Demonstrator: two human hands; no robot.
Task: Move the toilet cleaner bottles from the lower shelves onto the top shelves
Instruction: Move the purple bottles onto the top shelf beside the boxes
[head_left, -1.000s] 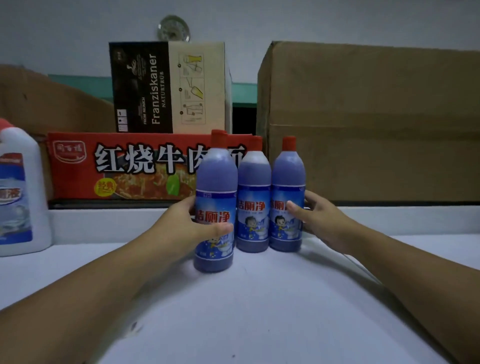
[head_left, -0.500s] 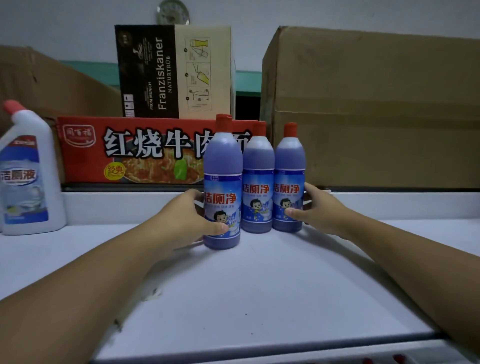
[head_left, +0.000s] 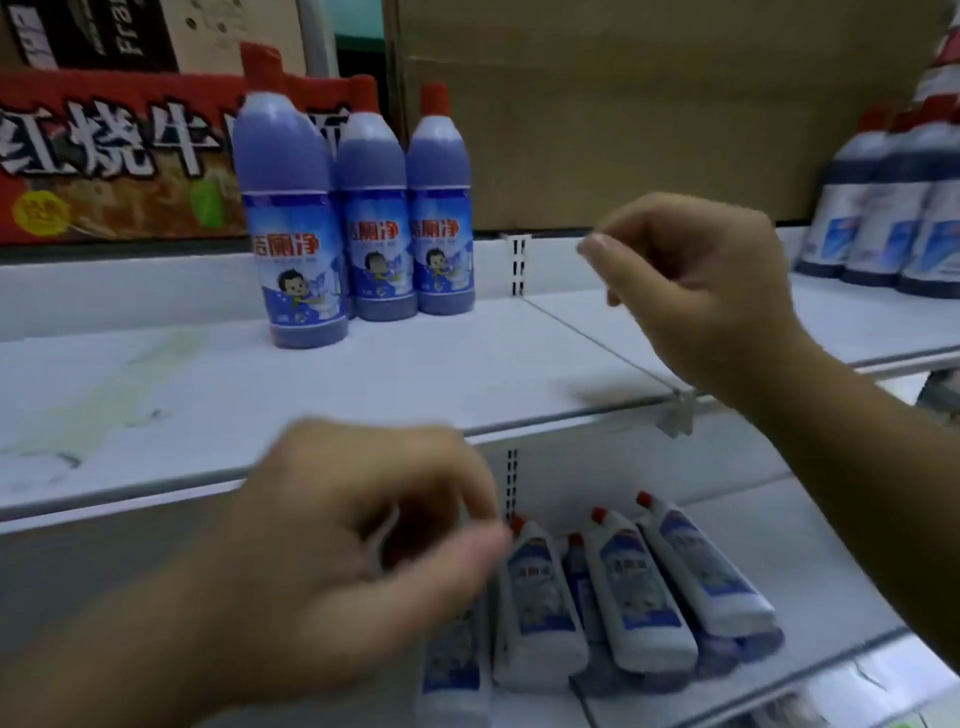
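Three blue bottles with red caps are seen standing upright in a tight row on the top shelf, in front of the red carton; placement there is judged done. More white bottles with red caps are seen below the top shelf, packed close together on the lower shelf. The left hand is blurred, held in front of the top shelf's front edge and just beside the leftmost white bottles; its grip is loosely curled and nothing is held. The right hand is raised over the top shelf, fingers half-curled, also empty. The step in hand is judged to be the reach down for the next bottles. One bottle per hand is best taken round the body, not the cap, and lifted clear of the shelf edge. Neighbours should be steadied, since the pack is tight. Each should be set upright beside the blue row.
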